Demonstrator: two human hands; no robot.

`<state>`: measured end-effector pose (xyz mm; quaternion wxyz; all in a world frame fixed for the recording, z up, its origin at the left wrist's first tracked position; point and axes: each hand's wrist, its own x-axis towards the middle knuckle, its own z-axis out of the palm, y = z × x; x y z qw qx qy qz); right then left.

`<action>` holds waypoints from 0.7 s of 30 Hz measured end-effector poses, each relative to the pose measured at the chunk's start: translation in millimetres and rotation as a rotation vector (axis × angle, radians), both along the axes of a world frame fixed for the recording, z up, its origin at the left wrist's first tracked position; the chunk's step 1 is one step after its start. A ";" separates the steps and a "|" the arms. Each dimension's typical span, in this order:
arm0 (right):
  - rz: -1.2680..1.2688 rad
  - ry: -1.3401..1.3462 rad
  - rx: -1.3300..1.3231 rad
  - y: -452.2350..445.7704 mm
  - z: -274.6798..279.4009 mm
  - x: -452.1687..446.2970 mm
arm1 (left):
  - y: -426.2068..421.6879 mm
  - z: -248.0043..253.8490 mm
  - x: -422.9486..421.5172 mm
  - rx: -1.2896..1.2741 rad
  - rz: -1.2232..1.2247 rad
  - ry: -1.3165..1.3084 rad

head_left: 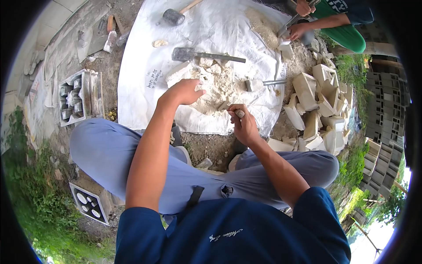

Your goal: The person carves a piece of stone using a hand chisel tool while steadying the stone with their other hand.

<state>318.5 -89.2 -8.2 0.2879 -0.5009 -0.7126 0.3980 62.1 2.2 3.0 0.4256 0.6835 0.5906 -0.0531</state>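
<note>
My left hand reaches over a pale stone block and crumbled rubble on a white sheet. Its thumb and fingers are apart, with nothing visible between them; whether it touches the block, I cannot tell. In my right hand is a short hand tool with a rounded handle end. A small flat grey piece, apparently its head, points at the rubble's near edge. Just beyond the rubble lies a dark-headed mallet, its handle stretching right. A second hammer-like tool rests to the right.
Another black mallet lies at the sheet's far side. At upper right, a co-worker's hands hold a tool. Broken pale blocks are heaped at right. A box-shaped mold and a trowel lie at left.
</note>
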 end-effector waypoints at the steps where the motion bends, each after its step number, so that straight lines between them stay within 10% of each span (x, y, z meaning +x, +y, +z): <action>1: -0.053 -0.009 -0.005 0.4 4.9 0.5 | 0.4 -2.2 -1.1 -0.006 0.005 0.018; 11: -0.036 0.018 -0.026 -1.0 2.6 2.0 | 1.6 -6.3 -2.1 -0.035 0.015 -0.002; 16: -0.030 0.015 0.374 -5.6 2.7 3.7 | -3.1 9.6 0.5 -0.038 0.019 0.033; 21: -0.091 0.027 0.028 -1.9 2.2 5.7 | 2.5 0.4 1.7 -0.031 -0.008 0.000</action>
